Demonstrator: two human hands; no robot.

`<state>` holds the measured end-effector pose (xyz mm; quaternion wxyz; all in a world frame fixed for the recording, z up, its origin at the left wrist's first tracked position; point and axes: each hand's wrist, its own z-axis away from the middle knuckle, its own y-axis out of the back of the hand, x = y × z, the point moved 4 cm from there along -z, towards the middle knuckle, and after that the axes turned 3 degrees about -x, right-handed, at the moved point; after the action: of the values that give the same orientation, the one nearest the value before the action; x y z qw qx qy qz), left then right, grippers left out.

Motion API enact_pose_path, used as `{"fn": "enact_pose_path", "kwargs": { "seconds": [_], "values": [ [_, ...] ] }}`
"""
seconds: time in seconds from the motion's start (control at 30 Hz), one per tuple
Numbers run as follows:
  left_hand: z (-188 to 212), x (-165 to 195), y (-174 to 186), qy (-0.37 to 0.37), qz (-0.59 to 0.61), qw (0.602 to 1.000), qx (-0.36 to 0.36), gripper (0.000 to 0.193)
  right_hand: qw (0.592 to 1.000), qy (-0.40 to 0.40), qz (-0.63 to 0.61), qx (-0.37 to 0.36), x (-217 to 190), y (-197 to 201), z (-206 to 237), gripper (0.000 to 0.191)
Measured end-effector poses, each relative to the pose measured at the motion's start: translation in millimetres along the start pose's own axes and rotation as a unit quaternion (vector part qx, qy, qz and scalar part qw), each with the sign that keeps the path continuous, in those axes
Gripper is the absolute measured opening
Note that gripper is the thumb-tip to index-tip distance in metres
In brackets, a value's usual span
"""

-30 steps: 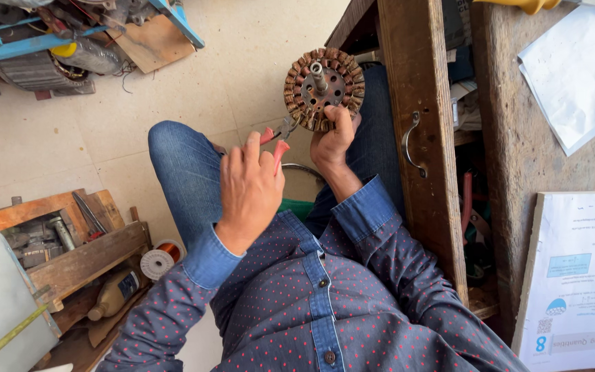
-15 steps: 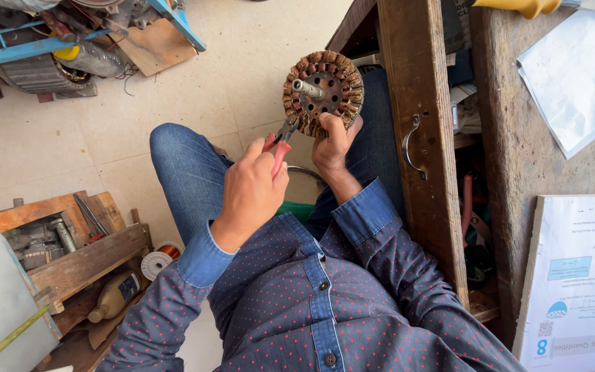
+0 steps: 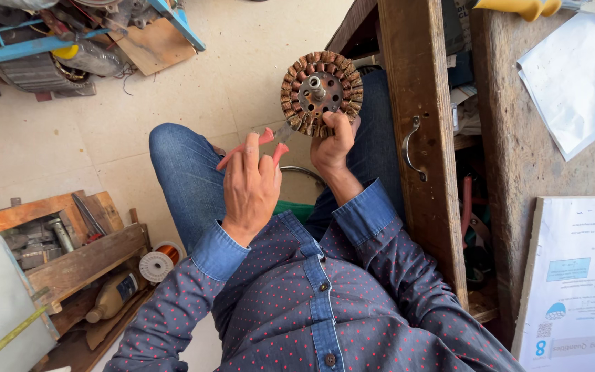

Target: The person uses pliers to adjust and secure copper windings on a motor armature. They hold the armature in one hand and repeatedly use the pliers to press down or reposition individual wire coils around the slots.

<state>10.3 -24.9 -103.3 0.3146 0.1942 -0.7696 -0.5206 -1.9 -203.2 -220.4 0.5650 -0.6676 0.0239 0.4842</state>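
Stator position: you hold the wound motor stator [image 3: 321, 93] up over your right knee, beside the wooden bench leg [image 3: 418, 138], its flat face with the steel shaft [image 3: 316, 85] turned toward you.
Right hand: your right hand [image 3: 335, 141] is clenched on the stator's lower rim, thumb laid over the copper coils and fingers wrapped behind.
Left hand: your left hand [image 3: 251, 189] is closed around the red handles of a pair of pliers [image 3: 270, 141]; the handles are spread a little and the metal nose points at the lower left edge of the windings. Whether the nose touches a wire, you cannot tell from here.
Weight: judge it dense for its size, an iron core packed with copper, so one hand carries a real load at the wrist.
Stiffness: the core and shaft are rigid; the coil ends are only bundled wire and likely give under pressure.
Fragility: the thin winding wire and its coating probably nick easily under the pliers' nose or a hard squeeze.
Where to hold: take it by the core rim or the shaft, not by pinching the coils.
Nearby: a spool of copper wire [image 3: 158, 262] lies on the floor at your left, by a wooden tray of parts [image 3: 56, 238]; papers [image 3: 576, 76] lie on the bench to your right.
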Motion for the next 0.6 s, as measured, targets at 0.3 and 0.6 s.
{"fn": "enact_pose_path", "kwargs": {
  "seconds": [0.3,0.6],
  "values": [
    [-5.7,-4.0,30.3,0.012,0.14,0.989,0.051,0.018,0.981,-0.154,-0.083,0.078,8.9,4.3,-7.2,0.012],
    [-9.2,-8.4,48.3,0.031,0.144,0.988,-0.044,0.019,0.977,-0.187,-0.082,0.066,11.8,1.6,-5.3,0.008]
  ]
}}
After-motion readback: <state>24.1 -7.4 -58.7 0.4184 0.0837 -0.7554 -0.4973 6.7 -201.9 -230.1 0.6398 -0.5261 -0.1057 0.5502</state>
